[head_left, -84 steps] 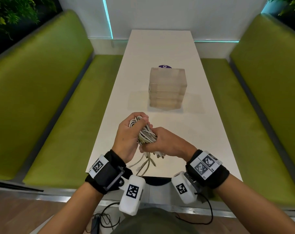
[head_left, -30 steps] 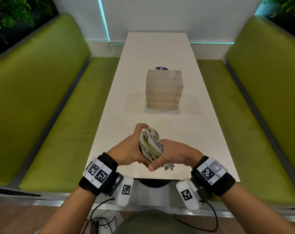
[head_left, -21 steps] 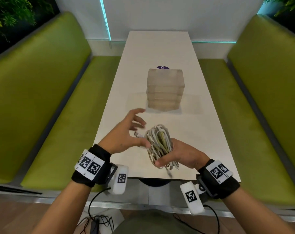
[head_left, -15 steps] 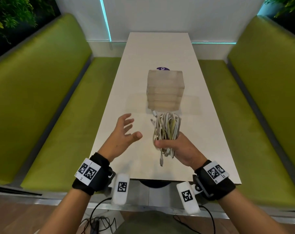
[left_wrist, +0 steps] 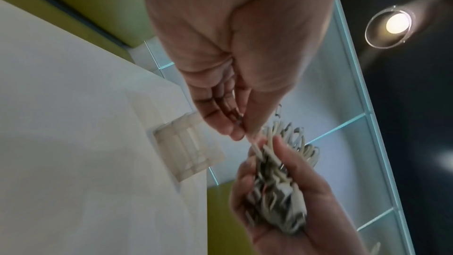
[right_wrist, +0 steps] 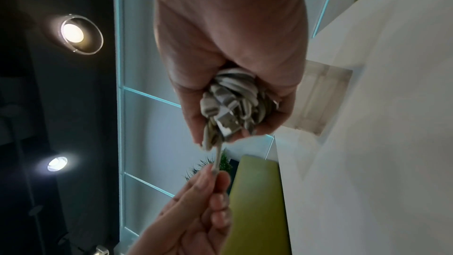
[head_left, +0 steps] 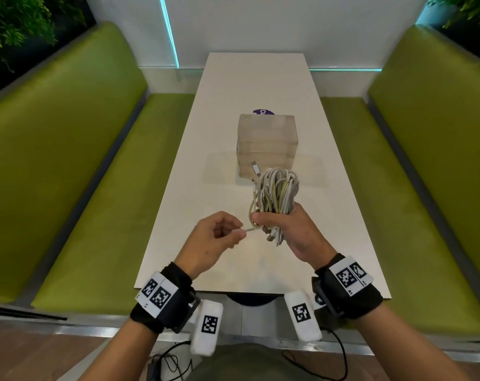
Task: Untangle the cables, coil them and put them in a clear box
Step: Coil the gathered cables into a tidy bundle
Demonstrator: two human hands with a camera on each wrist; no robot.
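Note:
My right hand (head_left: 282, 226) grips a bundle of white and yellowish cables (head_left: 276, 192) upright above the near half of the white table (head_left: 260, 78). Loops fan out above the fist, and plug ends hang below it (right_wrist: 226, 119). My left hand (head_left: 222, 235) pinches one loose cable end (head_left: 249, 230) that runs sideways out of the bundle (left_wrist: 277, 172); thumb and forefinger hold it (right_wrist: 215, 170). A stack of clear boxes (head_left: 266, 145) stands at the table's middle, just beyond the bundle.
Green padded benches (head_left: 76, 166) (head_left: 414, 166) flank the table on both sides. A purple round sticker (head_left: 263, 112) peeks out behind the boxes. Dark cables lie on the floor by my legs (head_left: 167, 364).
My left hand let go of the bundle, opened, then came back and pinched one cable end. My right hand turned the bundle upright and raised it toward the boxes.

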